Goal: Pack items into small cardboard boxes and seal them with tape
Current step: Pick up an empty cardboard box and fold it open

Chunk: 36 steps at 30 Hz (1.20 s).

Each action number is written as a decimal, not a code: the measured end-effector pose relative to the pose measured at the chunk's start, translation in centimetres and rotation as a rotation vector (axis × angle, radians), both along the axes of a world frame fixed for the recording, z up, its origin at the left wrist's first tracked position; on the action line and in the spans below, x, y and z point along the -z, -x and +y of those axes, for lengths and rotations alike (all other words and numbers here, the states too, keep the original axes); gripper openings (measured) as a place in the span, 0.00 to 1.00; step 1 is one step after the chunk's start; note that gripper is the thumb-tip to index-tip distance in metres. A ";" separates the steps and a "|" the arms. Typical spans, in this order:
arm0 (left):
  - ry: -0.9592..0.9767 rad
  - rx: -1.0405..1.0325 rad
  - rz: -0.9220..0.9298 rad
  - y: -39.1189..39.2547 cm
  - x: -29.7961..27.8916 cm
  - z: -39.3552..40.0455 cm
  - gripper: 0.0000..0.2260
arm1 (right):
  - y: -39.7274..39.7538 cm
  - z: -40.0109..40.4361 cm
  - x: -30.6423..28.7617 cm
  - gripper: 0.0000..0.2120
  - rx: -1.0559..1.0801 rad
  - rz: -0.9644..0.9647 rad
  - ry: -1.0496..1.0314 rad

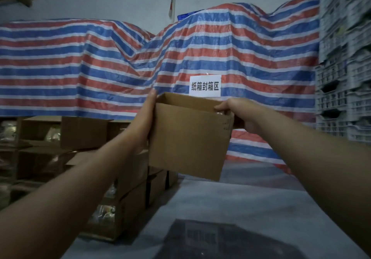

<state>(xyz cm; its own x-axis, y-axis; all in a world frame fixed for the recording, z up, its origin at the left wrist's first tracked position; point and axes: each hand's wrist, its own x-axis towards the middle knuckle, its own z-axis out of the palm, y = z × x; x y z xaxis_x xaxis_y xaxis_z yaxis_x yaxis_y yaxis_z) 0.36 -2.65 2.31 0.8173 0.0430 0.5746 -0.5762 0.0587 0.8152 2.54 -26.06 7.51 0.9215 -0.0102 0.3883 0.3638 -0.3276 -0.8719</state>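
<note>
Small brown cardboard box (188, 138): one, open-topped, held up in the air in front of the person, above the grey counter (200, 198) and not touching it. Head view, the only view.

Left hand (143, 122): flat against the box's left side, fingers straight and reaching to the top edge; pressing, not curled round.

Right hand (239, 116): gripping the box's right top corner, thumb over the rim, fingers behind the wall and mostly hidden.

Contents: interior not visible from this angle; could not tell whether anything lay inside.

Surroundings: red, white and blue striped tarpaulin (120, 67) draped behind; white paper sign with black characters (205, 86) fixed to it, just behind the box; stacked brown cartons (84, 132) to the left; grey plastic crates (341, 77) piled at right.

Step in hand, as judged: forming or positioning the box for packing. Handling note: keep both sides squeezed evenly so the walls stay square, and set it down level on the counter before loading. No tape seen.
</note>
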 end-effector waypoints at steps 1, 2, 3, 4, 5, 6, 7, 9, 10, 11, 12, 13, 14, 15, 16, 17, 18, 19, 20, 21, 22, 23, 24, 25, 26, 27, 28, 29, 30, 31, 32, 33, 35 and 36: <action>0.025 0.034 0.052 -0.5 0.9 -1.2 0.27 | -0.1 -1.2 0.9 0.03 0.004 0.041 0.001; 0.055 0.079 0.103 -1.1 1.9 -2.3 0.29 | -0.3 -2.4 1.8 0.03 0.022 0.079 -0.007; 0.077 0.119 0.147 -1.7 3.1 -3.5 0.29 | -0.5 -3.4 2.7 0.03 0.047 0.116 -0.025; 0.091 0.152 0.184 -2.3 4.2 -4.7 0.29 | -0.7 -4.3 3.8 0.03 0.065 0.151 -0.059; 0.111 0.181 0.216 -2.8 5.3 -5.9 0.30 | -0.9 -5.1 4.9 0.03 0.076 0.182 -0.108; 0.136 0.206 0.244 -3.5 6.4 -7.0 0.31 | -1.1 -5.8 6.0 0.03 0.083 0.210 -0.165; 0.155 0.219 0.263 -4.1 7.3 -8.0 0.30 | -1.3 -6.5 7.2 0.02 0.087 0.232 -0.223; 0.166 0.199 0.262 -5.3 8.8 -9.7 0.27 | -2.0 -7.7 9.5 0.06 0.086 0.272 -0.321; 0.172 0.178 0.250 -5.8 9.5 -10.5 0.26 | -2.3 -8.3 10.5 0.07 0.088 0.291 -0.359; 0.174 0.155 0.240 -6.1 10.0 -11.0 0.25 | -2.7 -8.7 11.3 0.08 0.087 0.302 -0.387; 0.173 0.141 0.241 -6.4 10.4 -11.6 0.25 | -2.9 -9.0 12.1 0.09 0.085 0.306 -0.404; 0.168 0.141 0.253 -6.8 10.8 -11.9 0.25 | -3.3 -9.4 12.7 0.09 0.086 0.308 -0.409; 0.171 0.149 0.268 -7.0 11.1 -12.1 0.26 | -3.6 -9.6 13.2 0.09 0.090 0.311 -0.404; 0.178 0.158 0.285 -7.2 11.5 -12.2 0.27 | -4.0 -9.9 13.6 0.08 0.095 0.317 -0.391; 0.185 0.160 0.302 -7.7 12.0 -12.2 0.28 | -4.4 -10.1 13.9 0.08 0.098 0.324 -0.376; 0.195 0.161 0.313 -8.1 12.5 -12.2 0.27 | -4.8 -10.2 14.2 0.07 0.102 0.331 -0.358; 0.206 0.163 0.326 -8.5 12.9 -12.2 0.26 | -5.1 -10.2 14.5 0.06 0.108 0.339 -0.341; 0.210 0.169 0.344 -8.7 13.3 -12.2 0.26 | -5.4 -10.2 14.9 0.04 0.114 0.346 -0.327; 0.210 0.180 0.362 -9.0 13.6 -12.1 0.27 | -5.7 -10.2 15.2 0.04 0.113 0.349 -0.320; 0.211 0.189 0.377 -9.2 13.8 -12.0 0.29 | -6.0 -10.3 15.5 0.04 0.107 0.348 -0.323; 0.212 0.202 0.385 -9.6 13.9 -11.9 0.30 | -6.3 -10.5 15.7 0.04 0.100 0.345 -0.332; 0.210 0.215 0.391 -9.9 14.1 -11.6 0.32 | -6.6 -10.6 16.0 0.05 0.093 0.346 -0.343; 0.200 0.227 0.382 -10.0 14.3 -11.4 0.33 | -6.7 -10.8 16.2 0.05 0.087 0.338 -0.353; 0.194 0.237 0.369 -9.9 14.3 -11.3 0.33 | -6.6 -11.0 16.2 0.06 0.077 0.323 -0.370; 0.197 0.241 0.362 -10.1 14.6 -11.1 0.34 | -6.6 -11.1 16.4 0.07 0.059 0.313 -0.399; 0.196 0.247 0.355 -10.2 14.8 -11.0 0.33 | -6.7 -11.1 16.6 0.08 0.038 0.303 -0.437; 0.191 0.255 0.352 -10.4 15.2 -10.9 0.33 | -6.8 -10.9 17.0 0.10 0.016 0.289 -0.472; 0.190 0.261 0.355 -10.5 15.5 -10.8 0.33 | -6.9 -10.7 17.4 0.13 -0.005 0.271 -0.502; 0.191 0.272 0.361 -10.6 15.8 -10.7 0.33 | -7.0 -10.5 17.8 0.16 -0.021 0.249 -0.540; 0.196 0.280 0.365 -10.7 16.0 -10.7 0.32 | -7.1 -10.3 18.3 0.20 -0.035 0.230 -0.587; 0.203 0.287 0.368 -10.9 16.3 -10.7 0.31 | -7.2 -10.2 18.9 0.24 -0.048 0.209 -0.631; 0.217 0.292 0.372 -10.9 16.4 -10.8 0.30 | -7.2 -10.1 19.4 0.28 -0.057 0.189 -0.663; 0.246 0.293 0.372 -11.1 16.7 -10.9 0.27 | -7.1 -9.8 20.2 0.30 -0.065 0.171 -0.707; 0.256 0.292 0.364 -11.4 16.9 -11.0 0.26 | -7.0 -9.7 20.5 0.29 -0.065 0.172 -0.722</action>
